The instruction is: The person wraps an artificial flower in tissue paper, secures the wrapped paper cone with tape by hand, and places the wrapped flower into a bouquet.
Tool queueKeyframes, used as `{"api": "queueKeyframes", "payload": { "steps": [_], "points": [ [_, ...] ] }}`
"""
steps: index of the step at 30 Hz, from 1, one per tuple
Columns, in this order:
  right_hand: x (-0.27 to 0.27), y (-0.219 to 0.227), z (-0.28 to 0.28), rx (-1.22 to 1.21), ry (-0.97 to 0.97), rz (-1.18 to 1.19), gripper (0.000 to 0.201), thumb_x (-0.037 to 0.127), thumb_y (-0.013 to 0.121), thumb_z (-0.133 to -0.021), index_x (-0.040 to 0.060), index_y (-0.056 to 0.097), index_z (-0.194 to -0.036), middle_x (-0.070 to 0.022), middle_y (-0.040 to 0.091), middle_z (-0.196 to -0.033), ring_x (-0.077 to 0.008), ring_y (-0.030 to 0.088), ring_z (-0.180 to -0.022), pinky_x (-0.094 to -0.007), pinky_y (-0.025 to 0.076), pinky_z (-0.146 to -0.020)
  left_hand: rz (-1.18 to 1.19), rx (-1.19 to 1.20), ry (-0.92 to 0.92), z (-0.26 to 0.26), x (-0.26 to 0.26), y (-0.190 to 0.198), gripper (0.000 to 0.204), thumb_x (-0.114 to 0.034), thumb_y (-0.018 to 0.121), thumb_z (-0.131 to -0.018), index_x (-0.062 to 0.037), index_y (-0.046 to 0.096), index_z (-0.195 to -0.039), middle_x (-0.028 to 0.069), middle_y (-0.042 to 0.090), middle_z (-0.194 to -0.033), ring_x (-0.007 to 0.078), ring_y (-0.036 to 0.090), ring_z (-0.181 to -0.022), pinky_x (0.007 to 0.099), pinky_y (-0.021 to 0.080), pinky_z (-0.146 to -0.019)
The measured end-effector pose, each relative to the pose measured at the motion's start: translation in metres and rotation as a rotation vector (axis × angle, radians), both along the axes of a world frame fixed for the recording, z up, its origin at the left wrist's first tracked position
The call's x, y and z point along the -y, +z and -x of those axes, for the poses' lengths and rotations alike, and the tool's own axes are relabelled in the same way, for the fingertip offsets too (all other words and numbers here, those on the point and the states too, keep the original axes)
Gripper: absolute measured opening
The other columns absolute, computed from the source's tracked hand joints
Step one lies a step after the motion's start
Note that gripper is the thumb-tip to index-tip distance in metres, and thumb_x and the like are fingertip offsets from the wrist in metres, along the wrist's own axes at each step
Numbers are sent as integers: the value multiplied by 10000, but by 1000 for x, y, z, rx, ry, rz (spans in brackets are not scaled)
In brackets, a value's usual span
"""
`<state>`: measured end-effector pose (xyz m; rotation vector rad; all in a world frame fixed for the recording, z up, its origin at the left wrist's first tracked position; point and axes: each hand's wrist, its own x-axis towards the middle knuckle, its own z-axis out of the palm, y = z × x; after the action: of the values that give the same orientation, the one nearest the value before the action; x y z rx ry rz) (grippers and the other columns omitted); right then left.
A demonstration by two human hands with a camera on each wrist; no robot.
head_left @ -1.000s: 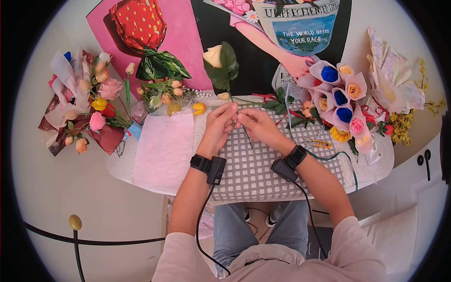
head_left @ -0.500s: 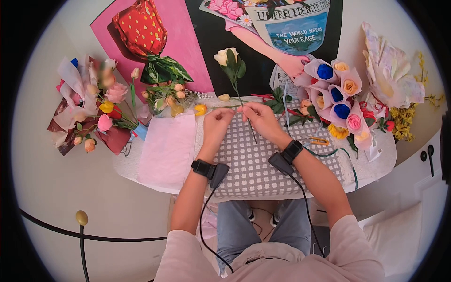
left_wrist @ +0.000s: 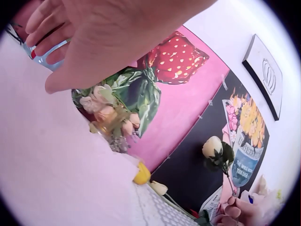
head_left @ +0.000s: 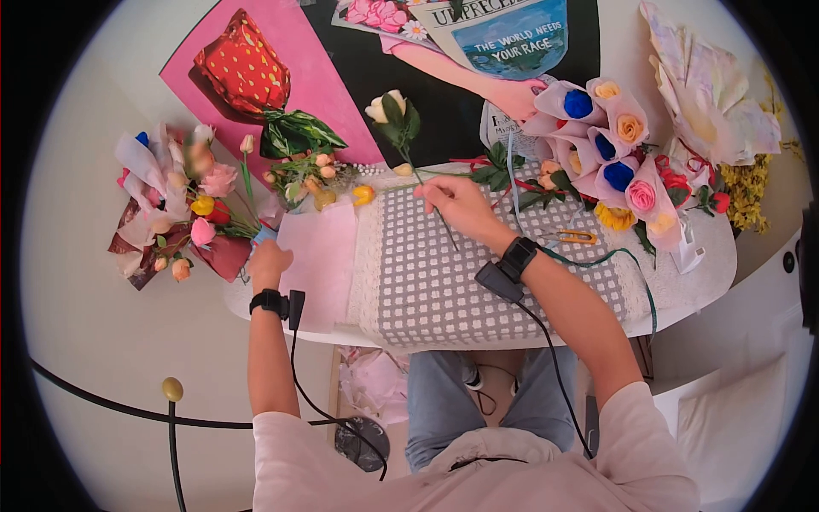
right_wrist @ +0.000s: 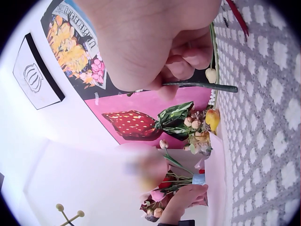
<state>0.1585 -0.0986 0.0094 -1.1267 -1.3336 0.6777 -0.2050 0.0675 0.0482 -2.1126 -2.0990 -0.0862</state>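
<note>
Cream rose stem (head_left: 426,192) pinched in right hand (head_left: 452,200); left hand (head_left: 270,260) relaxed, empty, well apart.

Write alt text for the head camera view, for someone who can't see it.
Seen from above, a person's right hand holds a cream rose stem upright over a grey checked mat, while the left hand rests on pink tissue paper beside a mixed bouquet.
</note>
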Motion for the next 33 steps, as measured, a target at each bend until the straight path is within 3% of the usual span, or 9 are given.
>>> {"api": "queueKeyframes", "payload": {
  "steps": [8, 14, 16, 19, 21, 23, 26, 29, 33],
  "points": [
    [4, 0, 6, 9, 38, 48, 269, 159, 537, -975, -5, 734, -1058, -40, 700, -775, -103, 637, -731, -276, 493, -702, 124, 82, 69, 38, -22, -17, 622, -305, 720, -738, 78, 627, -1219, 264, 640, -1289, 391, 624, -1210, 452, 513, -995],
    [3, -3, 8, 2, 45, 37, 277, 163, 535, -974, -6, 736, -1060, -46, 709, -770, -111, 644, -723, -280, 498, -687, 239, 158, 107, 45, -20, -4, 557, -271, 779, -736, 74, 646, -1153, 233, 703, -1140, 322, 716, -991, 405, 562, -830],
    [3, -1, 8, -5, 50, 36, 275, 160, 535, -972, -7, 737, -1058, -47, 710, -768, -111, 644, -719, -281, 499, -684, 467, 516, 9, 48, -9, 9, 449, -296, 759, -793, 49, 681, -1069, 137, 722, -970, 220, 691, -802, 355, 542, -700],
    [7, 3, 9, 0, 45, 43, 275, 178, 540, -1013, -10, 732, -1074, -22, 679, -749, -75, 609, -712, -253, 483, -699, 369, 566, -286, 60, 5, 27, 308, -264, 700, -864, 22, 703, -979, 64, 695, -862, 139, 635, -739, 306, 504, -650],
    [6, 1, 10, -43, 27, -5, 273, 171, 536, -984, -8, 735, -1038, -38, 691, -737, -97, 633, -680, -270, 490, -634, 250, 597, -317, 37, 51, 58, 269, -238, 650, -939, 4, 683, -1050, 48, 696, -883, 133, 646, -765, 281, 507, -680],
    [14, 9, 13, -76, -11, -23, 274, 181, 536, -992, -7, 734, -1023, -34, 678, -724, -91, 623, -660, -271, 483, -614, 131, 1014, -578, 28, 77, 78, 292, -238, 612, -1007, 4, 640, -1167, 49, 710, -949, 132, 660, -801, 257, 517, -745],
    [12, 12, 12, -100, -131, -116, 282, 200, 525, -1014, -3, 721, -1020, -28, 641, -693, -82, 600, -619, -271, 465, -576, -81, 1384, -695, 9, 99, 90, 364, -266, 584, -1040, 27, 578, -1256, 68, 705, -1039, 137, 671, -872, 263, 527, -804],
    [17, 23, 6, -155, -191, -162, 296, 233, 497, -1043, 5, 685, -1041, -22, 588, -660, -78, 565, -581, -264, 432, -540, -409, 1731, -602, -16, 91, 72, 376, -257, 570, -1045, 46, 561, -1269, 100, 681, -1133, 138, 663, -964, 281, 535, -840],
    [22, 34, -1, -300, -113, -137, 316, 302, 458, -1076, 25, 608, -1055, -14, 516, -645, -79, 529, -545, -246, 383, -504, -142, 2210, -586, -89, 107, 25, 360, -97, 572, -1023, -7, 488, -1361, 103, 596, -1312, 219, 612, -1164, 382, 536, -975]
  ]
}}
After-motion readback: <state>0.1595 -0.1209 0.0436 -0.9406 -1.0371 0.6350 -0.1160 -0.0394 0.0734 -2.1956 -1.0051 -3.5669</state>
